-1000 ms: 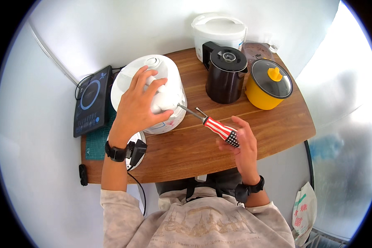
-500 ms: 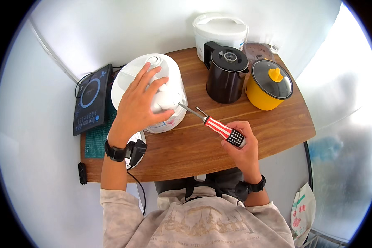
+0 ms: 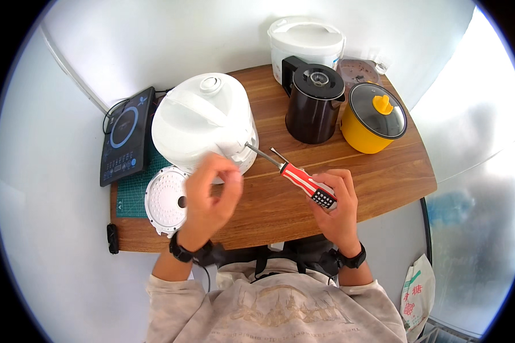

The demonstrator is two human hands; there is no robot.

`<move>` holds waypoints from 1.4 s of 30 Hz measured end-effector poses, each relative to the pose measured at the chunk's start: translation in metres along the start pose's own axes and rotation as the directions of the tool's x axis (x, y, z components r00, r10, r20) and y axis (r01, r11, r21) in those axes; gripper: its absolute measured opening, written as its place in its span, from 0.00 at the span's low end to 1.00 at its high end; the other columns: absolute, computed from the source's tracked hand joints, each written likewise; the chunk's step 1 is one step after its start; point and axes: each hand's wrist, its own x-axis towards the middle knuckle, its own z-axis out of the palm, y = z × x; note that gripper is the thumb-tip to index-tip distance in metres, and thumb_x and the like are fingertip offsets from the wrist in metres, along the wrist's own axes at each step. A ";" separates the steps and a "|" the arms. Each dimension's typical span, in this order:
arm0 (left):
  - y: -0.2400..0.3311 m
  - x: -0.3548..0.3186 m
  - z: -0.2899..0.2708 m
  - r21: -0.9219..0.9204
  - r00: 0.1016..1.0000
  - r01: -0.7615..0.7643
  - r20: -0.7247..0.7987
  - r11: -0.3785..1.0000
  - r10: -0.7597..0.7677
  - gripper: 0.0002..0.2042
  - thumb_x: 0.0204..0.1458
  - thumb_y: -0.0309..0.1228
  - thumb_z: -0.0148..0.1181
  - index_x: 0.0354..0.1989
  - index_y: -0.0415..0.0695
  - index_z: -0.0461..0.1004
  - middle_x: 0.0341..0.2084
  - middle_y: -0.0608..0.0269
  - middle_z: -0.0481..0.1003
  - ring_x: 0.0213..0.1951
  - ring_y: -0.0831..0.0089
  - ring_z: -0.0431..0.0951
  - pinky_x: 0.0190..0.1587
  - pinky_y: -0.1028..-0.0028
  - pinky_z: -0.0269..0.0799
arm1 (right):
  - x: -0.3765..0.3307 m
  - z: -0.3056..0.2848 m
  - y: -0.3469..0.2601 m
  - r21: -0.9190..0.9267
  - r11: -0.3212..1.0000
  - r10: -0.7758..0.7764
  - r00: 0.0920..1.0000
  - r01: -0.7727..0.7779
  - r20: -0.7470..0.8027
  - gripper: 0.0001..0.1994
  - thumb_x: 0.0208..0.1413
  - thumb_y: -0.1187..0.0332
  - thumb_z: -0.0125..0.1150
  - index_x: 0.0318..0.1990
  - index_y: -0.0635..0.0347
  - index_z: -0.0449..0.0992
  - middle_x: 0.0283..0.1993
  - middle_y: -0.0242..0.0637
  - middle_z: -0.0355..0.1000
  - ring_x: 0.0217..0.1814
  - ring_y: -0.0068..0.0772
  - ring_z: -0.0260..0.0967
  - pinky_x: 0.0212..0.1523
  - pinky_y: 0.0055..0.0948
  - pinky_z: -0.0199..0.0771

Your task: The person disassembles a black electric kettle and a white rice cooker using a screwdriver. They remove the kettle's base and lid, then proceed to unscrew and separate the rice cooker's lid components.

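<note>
My right hand [image 3: 336,208] holds a screwdriver [image 3: 297,178] by its handle, red and white striped with a black, white-dotted end. Its metal shaft slants up and left, with the tip at the right edge of a white rounded appliance [image 3: 203,117], which has a raised band and a round vent on top. A second slim metal piece [image 3: 278,154] shows beside the shaft; what it belongs to is hidden. My left hand [image 3: 212,194] hangs in front of the appliance, fingers curled and blurred by motion. Near it lies a white round plate with many small holes [image 3: 163,200].
A black induction cooker [image 3: 120,137] leans at the left, by a green cutting mat [image 3: 130,197]. Behind, on the wooden table [image 3: 269,211], stand a dark kettle [image 3: 312,114], a yellow pot with glass lid [image 3: 366,134], a white lidded bucket [image 3: 303,43] and a clear tray [image 3: 357,71].
My left hand has lifted off the appliance's top and drawn back toward me, its fingers curling. That uncovers the top and the perforated plate. The screwdriver tip has stayed at the same spot.
</note>
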 end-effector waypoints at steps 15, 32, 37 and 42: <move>-0.031 0.000 0.087 -0.741 0.731 0.619 0.423 0.260 -0.535 0.13 0.67 0.41 0.56 0.42 0.43 0.76 0.39 0.65 0.79 0.43 0.77 0.81 0.41 0.76 0.83 | 0.008 -0.006 0.003 0.188 0.982 -0.009 1.000 0.006 0.013 0.19 0.49 0.77 0.67 0.51 0.60 0.73 0.50 0.41 0.65 0.50 0.35 0.71 0.50 0.31 0.74; -0.038 0.005 0.080 -0.879 0.794 0.476 0.423 0.015 -0.437 0.19 0.68 0.45 0.51 0.55 0.41 0.73 0.52 0.59 0.75 0.56 0.68 0.77 0.57 0.70 0.77 | 0.012 -0.009 -0.002 0.209 0.929 0.308 0.951 -0.305 0.018 0.14 0.58 0.73 0.68 0.48 0.62 0.70 0.37 0.34 0.75 0.34 0.19 0.72 0.33 0.19 0.73; -0.043 0.002 0.080 -0.903 0.753 0.414 0.410 -0.115 -0.514 0.17 0.67 0.43 0.55 0.55 0.43 0.72 0.50 0.60 0.75 0.57 0.68 0.76 0.55 0.71 0.78 | 0.009 0.001 0.001 0.386 0.880 0.307 0.951 -0.275 -0.022 0.18 0.50 0.80 0.71 0.47 0.61 0.70 0.46 0.36 0.68 0.47 0.22 0.70 0.44 0.22 0.73; -0.035 0.002 0.083 -0.915 0.735 0.321 0.403 -0.243 -0.545 0.13 0.66 0.37 0.58 0.52 0.43 0.72 0.49 0.59 0.75 0.56 0.67 0.76 0.51 0.75 0.81 | 0.005 0.001 0.008 -0.021 1.000 -0.025 0.995 0.023 -0.100 0.20 0.43 0.86 0.68 0.44 0.60 0.71 0.46 0.40 0.65 0.49 0.37 0.68 0.50 0.32 0.70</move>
